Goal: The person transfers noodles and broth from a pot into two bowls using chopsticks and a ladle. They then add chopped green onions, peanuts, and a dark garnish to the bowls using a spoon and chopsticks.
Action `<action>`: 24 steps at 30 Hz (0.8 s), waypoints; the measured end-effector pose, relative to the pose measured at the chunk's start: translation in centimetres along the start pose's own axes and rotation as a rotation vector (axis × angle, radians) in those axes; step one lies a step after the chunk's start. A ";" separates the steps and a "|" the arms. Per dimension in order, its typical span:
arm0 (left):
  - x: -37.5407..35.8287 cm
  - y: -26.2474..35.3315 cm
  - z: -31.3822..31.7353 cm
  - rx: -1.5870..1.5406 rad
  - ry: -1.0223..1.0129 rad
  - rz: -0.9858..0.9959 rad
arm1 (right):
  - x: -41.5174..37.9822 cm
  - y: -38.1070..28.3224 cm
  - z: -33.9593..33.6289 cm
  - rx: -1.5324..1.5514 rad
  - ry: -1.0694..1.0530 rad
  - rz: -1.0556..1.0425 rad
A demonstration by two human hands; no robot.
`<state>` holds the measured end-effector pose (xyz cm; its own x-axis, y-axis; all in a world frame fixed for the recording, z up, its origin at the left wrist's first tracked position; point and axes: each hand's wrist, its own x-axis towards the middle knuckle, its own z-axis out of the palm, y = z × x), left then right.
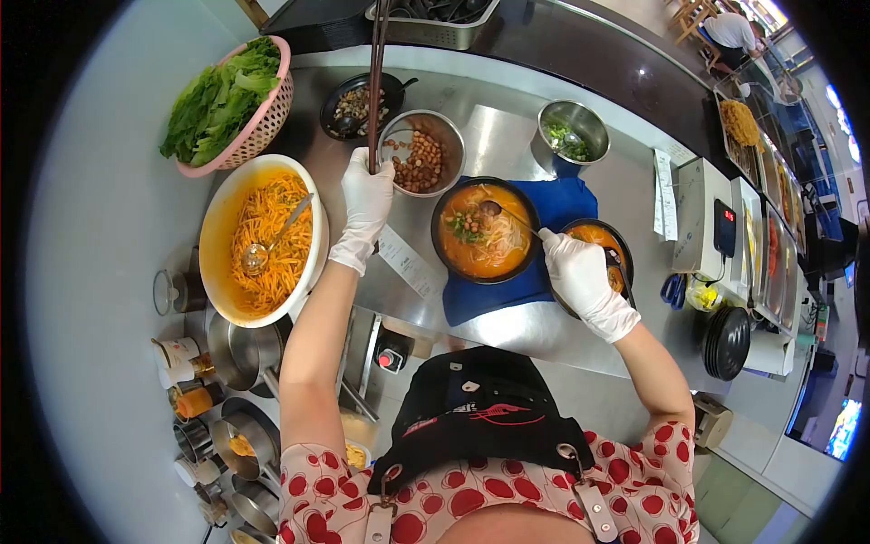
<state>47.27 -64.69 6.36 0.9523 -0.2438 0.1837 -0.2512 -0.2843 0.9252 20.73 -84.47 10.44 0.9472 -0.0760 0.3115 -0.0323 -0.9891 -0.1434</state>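
Note:
My gloved left hand (368,195) is closed round long dark chopsticks (375,82), held upright beside a steel bowl of peanuts (421,161). In my gloved right hand (580,272) is the handle of a spoon (512,216), whose dark bowl rests in the soup. That soup, orange with noodles, peanuts and green bits, fills a black bowl (485,263) on a blue cloth (471,304). A second black bowl of orange soup (594,234), with a dark spoon in it, lies partly under my right hand.
Shredded orange food fills a white bowl (213,245) at left, below a pink basket (272,118) of lettuce. A steel pot of green onion (573,136), a black dish (349,104), a printer (702,218) and stacked black plates (727,343) surround the workspace.

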 end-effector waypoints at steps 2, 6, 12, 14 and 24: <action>-0.1 0.3 0.1 -0.039 -0.008 -0.017 | 0.3 0.1 -0.6 -0.082 0.055 -0.054; -0.4 0.8 0.2 -0.031 -0.024 -0.020 | 2.2 -0.5 -2.1 0.153 0.238 0.031; -1.6 3.0 0.4 -0.035 -0.062 0.082 | 6.5 -2.5 -0.5 0.200 0.198 0.051; -1.9 3.4 0.4 -0.015 -0.104 0.117 | 7.2 -2.5 1.2 0.013 0.138 0.007; -2.1 4.4 0.8 0.007 -0.169 0.131 | 7.4 -2.3 3.0 0.888 0.089 0.666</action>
<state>43.99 -66.14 9.81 0.8690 -0.4309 0.2433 -0.3725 -0.2459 0.8949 28.80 -82.35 10.22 0.7982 -0.6022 -0.0165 -0.2517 -0.3085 -0.9173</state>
